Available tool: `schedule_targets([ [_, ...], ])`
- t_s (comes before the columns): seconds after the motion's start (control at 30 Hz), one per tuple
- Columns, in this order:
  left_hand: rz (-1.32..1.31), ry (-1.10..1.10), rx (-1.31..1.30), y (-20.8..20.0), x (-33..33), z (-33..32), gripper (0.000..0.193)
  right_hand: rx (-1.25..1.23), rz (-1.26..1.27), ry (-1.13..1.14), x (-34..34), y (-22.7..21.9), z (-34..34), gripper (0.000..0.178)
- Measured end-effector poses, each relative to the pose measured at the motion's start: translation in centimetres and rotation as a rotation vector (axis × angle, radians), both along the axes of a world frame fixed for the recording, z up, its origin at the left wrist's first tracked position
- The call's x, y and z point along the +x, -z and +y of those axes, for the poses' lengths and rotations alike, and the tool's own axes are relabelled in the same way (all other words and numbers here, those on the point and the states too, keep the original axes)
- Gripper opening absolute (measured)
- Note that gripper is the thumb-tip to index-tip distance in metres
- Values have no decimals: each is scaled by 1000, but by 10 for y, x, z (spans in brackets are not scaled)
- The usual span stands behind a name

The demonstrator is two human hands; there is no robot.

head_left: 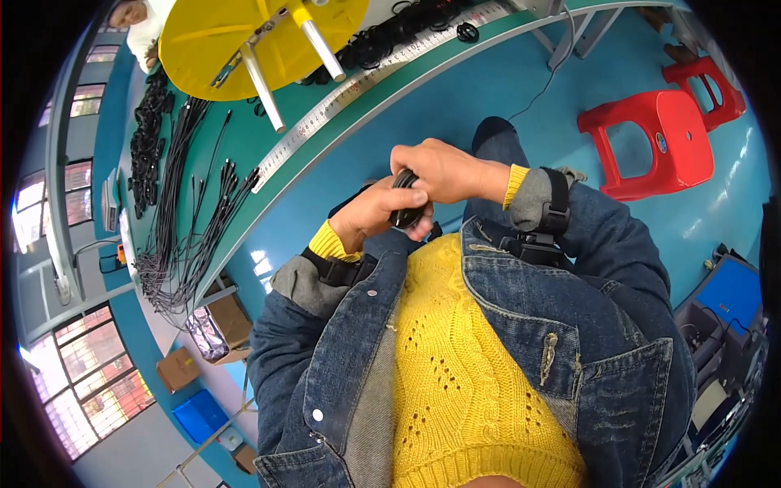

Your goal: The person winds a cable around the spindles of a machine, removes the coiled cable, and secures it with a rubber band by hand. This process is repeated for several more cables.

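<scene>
In front of my chest, away from the table edge, both hands are closed round a small coil of black cable. My left hand grips it from the left, with the thumb laid across the coil. From the upper right my right hand closes over its top, fingers curled. The hands nearly touch, and the fingers hide part of the coil. On the green table to the left lie long black cables with their plug ends gathered together. Coiled black cables are heaped toward the far side.
A yellow disc with metal posts stands over the table. A ruler strip follows the table's edge. Red stools stand on the blue floor at right. Cardboard boxes lie lower left. Another person is at far left.
</scene>
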State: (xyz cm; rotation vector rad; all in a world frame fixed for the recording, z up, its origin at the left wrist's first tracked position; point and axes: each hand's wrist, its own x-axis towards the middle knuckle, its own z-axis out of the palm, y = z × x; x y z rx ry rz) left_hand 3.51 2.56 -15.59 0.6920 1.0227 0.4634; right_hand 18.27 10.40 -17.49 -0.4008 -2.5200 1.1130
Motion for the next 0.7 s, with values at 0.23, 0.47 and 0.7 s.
schedule_targets([
  [0.23,-153,-191,-110,-3,15,-15,27,-90,131,96,3,19,-7,21],
  [0.47,283,73,-34,-28,17,-14,15,180,-140,51,9,-25,-14,18],
  [0.7,247,-233,167,-15,23,-31,14,82,-34,45,-3,-27,-13,18],
])
